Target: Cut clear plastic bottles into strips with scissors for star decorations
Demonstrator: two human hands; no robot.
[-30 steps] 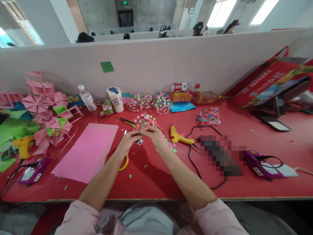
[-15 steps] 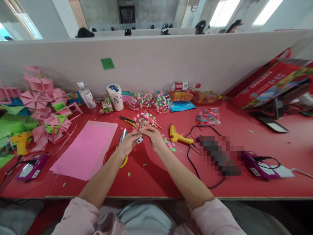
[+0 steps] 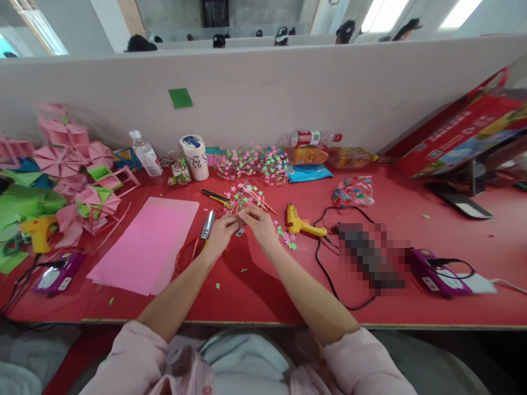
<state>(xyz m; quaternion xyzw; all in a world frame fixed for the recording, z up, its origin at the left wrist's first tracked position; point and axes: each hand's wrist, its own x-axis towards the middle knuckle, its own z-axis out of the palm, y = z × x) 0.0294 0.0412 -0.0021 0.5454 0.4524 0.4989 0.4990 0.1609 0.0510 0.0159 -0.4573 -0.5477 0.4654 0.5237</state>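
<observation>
– What is held by the left hand (image 3: pixel 220 235) and the right hand (image 3: pixel 259 226)?

– A bunch of paper stars (image 3: pixel 246 201) is pinched by the fingers of both hands.

– Where is it?

– It is held just left of the yellow glue gun (image 3: pixel 302 225). Scissors (image 3: pixel 206 227) are seen further left.

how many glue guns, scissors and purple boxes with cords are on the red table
glue guns: 2, one right of the hands, one at far left
scissors: 1, beside the left hand
purple boxes with cords: 2, left and right
total: 5
</observation>
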